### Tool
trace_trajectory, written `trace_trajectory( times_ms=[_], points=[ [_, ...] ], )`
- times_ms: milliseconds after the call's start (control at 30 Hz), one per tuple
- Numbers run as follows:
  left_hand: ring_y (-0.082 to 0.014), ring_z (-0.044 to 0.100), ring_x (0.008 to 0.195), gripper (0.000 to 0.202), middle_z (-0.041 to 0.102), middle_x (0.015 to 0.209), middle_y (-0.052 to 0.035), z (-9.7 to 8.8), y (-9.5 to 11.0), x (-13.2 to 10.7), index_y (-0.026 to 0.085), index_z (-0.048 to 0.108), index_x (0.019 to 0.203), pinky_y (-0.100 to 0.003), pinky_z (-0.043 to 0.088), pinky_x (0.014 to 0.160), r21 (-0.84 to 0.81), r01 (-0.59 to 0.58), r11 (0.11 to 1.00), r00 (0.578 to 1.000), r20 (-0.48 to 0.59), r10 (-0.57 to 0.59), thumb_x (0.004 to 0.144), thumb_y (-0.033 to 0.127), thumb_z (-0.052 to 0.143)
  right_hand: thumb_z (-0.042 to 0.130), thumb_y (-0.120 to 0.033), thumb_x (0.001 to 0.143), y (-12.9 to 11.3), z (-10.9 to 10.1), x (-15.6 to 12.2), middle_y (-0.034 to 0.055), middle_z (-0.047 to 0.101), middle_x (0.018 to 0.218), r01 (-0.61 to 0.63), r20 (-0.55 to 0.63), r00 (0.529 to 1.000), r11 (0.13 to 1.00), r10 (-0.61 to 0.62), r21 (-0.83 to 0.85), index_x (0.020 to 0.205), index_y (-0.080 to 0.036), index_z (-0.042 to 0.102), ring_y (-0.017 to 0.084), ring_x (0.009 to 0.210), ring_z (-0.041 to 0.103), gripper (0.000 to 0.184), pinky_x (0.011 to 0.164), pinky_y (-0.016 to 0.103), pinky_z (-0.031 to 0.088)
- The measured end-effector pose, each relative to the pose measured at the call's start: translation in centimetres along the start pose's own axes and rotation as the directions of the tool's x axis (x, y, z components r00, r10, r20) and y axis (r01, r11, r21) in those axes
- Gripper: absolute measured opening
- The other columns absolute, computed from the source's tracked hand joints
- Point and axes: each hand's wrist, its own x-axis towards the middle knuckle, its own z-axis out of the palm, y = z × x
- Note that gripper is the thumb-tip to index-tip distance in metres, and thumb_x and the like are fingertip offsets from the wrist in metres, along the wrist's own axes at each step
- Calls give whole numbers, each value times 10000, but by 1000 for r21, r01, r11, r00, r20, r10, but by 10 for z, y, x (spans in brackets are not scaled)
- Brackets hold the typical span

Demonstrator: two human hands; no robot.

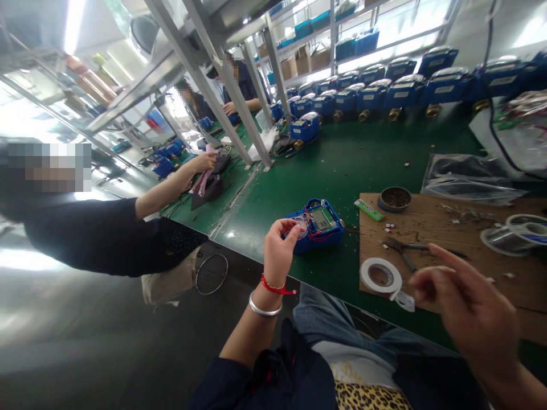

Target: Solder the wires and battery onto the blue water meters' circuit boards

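My left hand [280,247] is raised over the table edge with thumb and fingers pinched on a small clear round part [299,226], right beside an open blue meter [318,225] showing a green circuit board and coloured wires. My right hand [465,296] hovers blurred near a roll of white tape [382,275]; its forefinger points out and the other fingers curl, with nothing visibly in them. Pliers [404,247] lie on the wooden board [431,222] just beyond it.
A round tin [395,199], a green lighter [368,210], a solder spool [519,232] and plastic bags [465,176] sit around the board. Rows of blue meters [384,94] line the back of the green table [342,159]. A seated person [106,228] reaches to the left; others work farther back.
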Motion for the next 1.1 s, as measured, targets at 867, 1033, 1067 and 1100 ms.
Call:
trace_trajectory(
  times_ms=[867, 1033, 1067, 1100],
  points=[
    [-134, 585, 587, 470, 680, 827, -65, -24, -39, 55, 164, 640, 1156, -239, 453, 508, -58, 242, 969, 910, 361, -205, 869, 526, 555, 444, -341, 967, 23, 27, -4, -5, 657, 764, 105, 247, 965, 992, -86, -65, 1323, -219, 513, 106, 587, 605, 383, 640, 247, 504],
    [-67, 409, 377, 498, 593, 604, 3, -25, -43, 45, 156, 645, 1130, -200, 311, 361, -166, 388, 907, 878, 365, -309, 796, 526, 657, 434, -314, 959, 20, 32, 21, 58, 701, 936, 291, 285, 933, 928, -220, -235, 1240, -197, 577, 169, 797, 669, 336, 789, 308, 531],
    [-76, 454, 416, 453, 604, 624, -3, -23, -42, 37, 146, 662, 1067, -201, 360, 397, -215, 372, 903, 905, 299, -302, 796, 509, 664, 433, -300, 953, 20, 36, 31, 85, 698, 1021, 359, 312, 913, 882, -263, -304, 1218, -182, 596, 195, 894, 669, 333, 852, 334, 523],
    [-90, 513, 483, 408, 627, 669, -15, -18, -41, 28, 140, 671, 1008, -204, 416, 455, -272, 349, 897, 930, 216, -296, 798, 490, 669, 422, -277, 948, 21, 41, 44, 113, 677, 1123, 432, 352, 885, 820, -304, -377, 1204, -161, 610, 223, 1003, 648, 339, 918, 360, 502]
  ],
)
